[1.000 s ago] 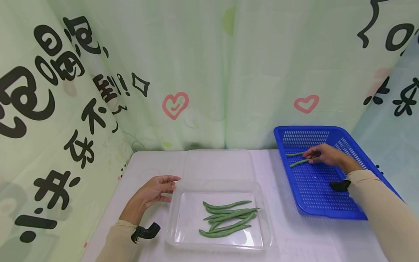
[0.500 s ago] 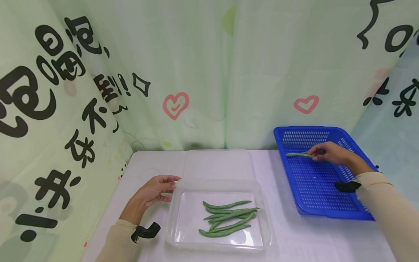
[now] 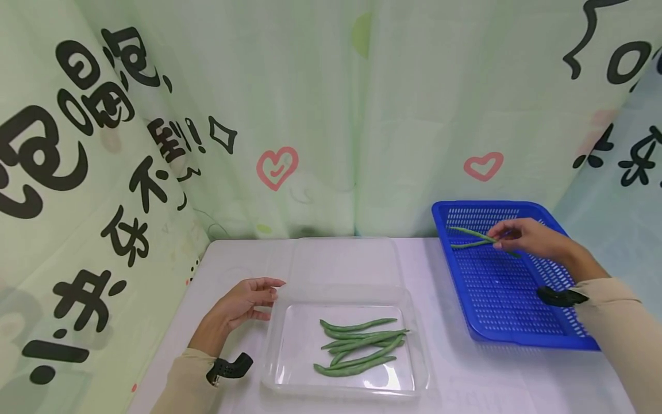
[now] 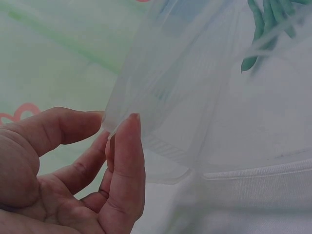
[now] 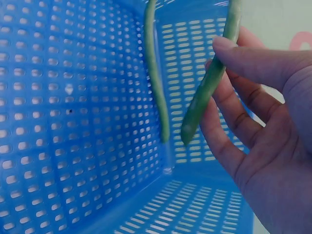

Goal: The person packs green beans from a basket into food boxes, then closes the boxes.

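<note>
My right hand is over the blue plastic basket and pinches a green bean between thumb and fingers. That bean is tilted, clear of the basket's floor in the right wrist view. A second green bean lies in the basket along its far side. My left hand is at the left rim of a clear plastic container. In the left wrist view its thumb and fingers pinch the rim. Several green beans lie roughly side by side in the container.
A white cloth covers the table under the container and basket. Behind the container is a clear flat panel, perhaps its lid. A pale green curtain with writing and hearts encloses the back and sides.
My right hand has moved slightly right and up, and the bean it holds has risen away from the other one. The left hand and the container have stayed in place.
</note>
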A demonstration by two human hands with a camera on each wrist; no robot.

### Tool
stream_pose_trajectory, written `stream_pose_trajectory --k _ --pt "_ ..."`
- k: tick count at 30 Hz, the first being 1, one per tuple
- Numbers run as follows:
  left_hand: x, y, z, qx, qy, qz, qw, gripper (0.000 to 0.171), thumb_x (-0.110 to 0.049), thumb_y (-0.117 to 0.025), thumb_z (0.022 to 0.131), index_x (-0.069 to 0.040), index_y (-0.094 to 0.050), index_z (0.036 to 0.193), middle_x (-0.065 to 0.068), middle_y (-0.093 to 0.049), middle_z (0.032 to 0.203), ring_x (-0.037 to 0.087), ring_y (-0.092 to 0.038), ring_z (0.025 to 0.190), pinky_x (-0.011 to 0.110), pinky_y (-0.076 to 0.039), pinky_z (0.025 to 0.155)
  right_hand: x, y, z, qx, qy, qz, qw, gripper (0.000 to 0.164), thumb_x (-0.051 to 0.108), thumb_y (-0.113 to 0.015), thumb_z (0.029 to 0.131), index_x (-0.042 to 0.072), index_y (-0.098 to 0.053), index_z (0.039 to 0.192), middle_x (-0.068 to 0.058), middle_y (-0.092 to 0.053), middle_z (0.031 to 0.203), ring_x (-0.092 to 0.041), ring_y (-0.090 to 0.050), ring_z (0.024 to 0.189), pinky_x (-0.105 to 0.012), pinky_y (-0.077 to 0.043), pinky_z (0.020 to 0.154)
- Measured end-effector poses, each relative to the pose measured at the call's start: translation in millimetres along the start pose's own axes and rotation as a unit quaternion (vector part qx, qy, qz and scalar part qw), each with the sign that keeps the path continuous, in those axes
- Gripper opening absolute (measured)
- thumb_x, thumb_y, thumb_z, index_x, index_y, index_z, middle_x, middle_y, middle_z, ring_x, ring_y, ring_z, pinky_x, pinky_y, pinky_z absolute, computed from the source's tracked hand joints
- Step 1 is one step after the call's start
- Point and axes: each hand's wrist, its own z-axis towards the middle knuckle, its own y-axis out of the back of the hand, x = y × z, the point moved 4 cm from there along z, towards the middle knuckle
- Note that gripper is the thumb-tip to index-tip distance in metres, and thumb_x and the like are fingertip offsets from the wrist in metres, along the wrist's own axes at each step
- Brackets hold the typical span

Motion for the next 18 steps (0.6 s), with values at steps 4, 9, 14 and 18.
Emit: stream_pose_trajectory --k 4,9,14,18 --pt "-0.4 -0.5 0.1 -0.003 0.001 0.001 1.0 0.041 -0.006 -0.059 0.101 0.006 -0.054 0.139 0.004 -0.058 0.108 0.02 -0.058 0.092 0.029 -0.059 0.068 7.7 2.4 -4.0 -0.011 0.017 0.016 1.0 0.029 0.01 -0.072 0.095 -0.002 -0.064 0.12 -0.016 -0.066 0.108 -0.023 -0.064 0.092 -0.024 -0.057 0.077" --pt "-0.7 -0.8 -0.1 -0.005 0.002 0.003 1.0 0.041 -0.007 -0.06 0.101 0.006 -0.054 0.14 0.003 -0.058 0.106 0.021 -0.059 0.093 0.029 -0.059 0.068 21.1 1.6 -5.7 -0.016 0.047 0.024 0.998 0.028 0.011 -0.072 0.095 -0.001 -0.065 0.12 -0.013 -0.067 0.106 -0.021 -0.065 0.089 -0.025 -0.057 0.076" --pt "-0.2 -0.7 -0.3 -0.001 0.001 0.003 1.0 0.041 -0.007 -0.059 0.101 0.006 -0.054 0.14 0.001 -0.058 0.104 0.02 -0.059 0.092 0.029 -0.059 0.069 39.7 -3.1 -6.2 -0.015 0.072 0.023 0.997 0.027 0.01 -0.073 0.094 0.002 -0.068 0.119 -0.013 -0.069 0.106 -0.017 -0.065 0.089 -0.024 -0.057 0.076" --pt "-0.3 -0.6 0.0 0.002 -0.001 0.004 1.0 0.041 -0.007 -0.059 0.101 0.006 -0.053 0.14 0.0 -0.058 0.102 0.02 -0.059 0.091 0.029 -0.059 0.069 57.4 -9.5 -4.9 -0.003 0.106 0.032 0.994 0.025 0.007 -0.074 0.092 0.004 -0.069 0.116 -0.014 -0.069 0.105 -0.016 -0.065 0.089 -0.021 -0.056 0.077"
